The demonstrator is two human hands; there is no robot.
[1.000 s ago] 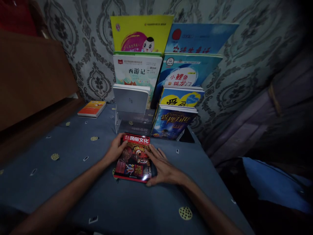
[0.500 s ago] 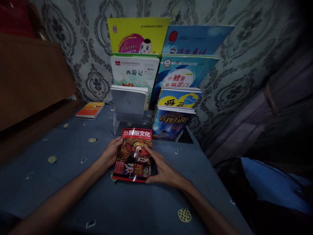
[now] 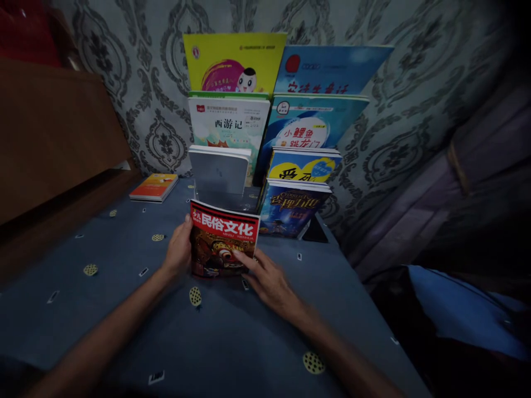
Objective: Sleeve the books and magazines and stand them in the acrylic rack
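Observation:
A red and dark book (image 3: 222,243) with large white Chinese characters and a mask picture is held between both hands, its cover tilted up towards me. My left hand (image 3: 180,246) grips its left edge, thumb near the top corner. My right hand (image 3: 267,276) holds the right side, with fingers lying over the cover. Just behind it stands a clear book rack (image 3: 249,199) with a grey book (image 3: 219,172) in its front left slot. In the front right slot is a dark blue book (image 3: 290,213). The held book hides the rack's lower front left part.
Taller books stand behind in the rack: a white one (image 3: 228,121), a yellow one (image 3: 236,61), and several blue ones (image 3: 315,119). An orange book (image 3: 153,187) lies flat at the left on the grey-blue tablecloth (image 3: 232,348). Patterned wall (image 3: 161,127) is behind; a curtain (image 3: 431,182) hangs right.
The book has tipped more upright, its top edge rising in front of the rack. My left hand has moved slightly left and up; the right hand still holds the right side.

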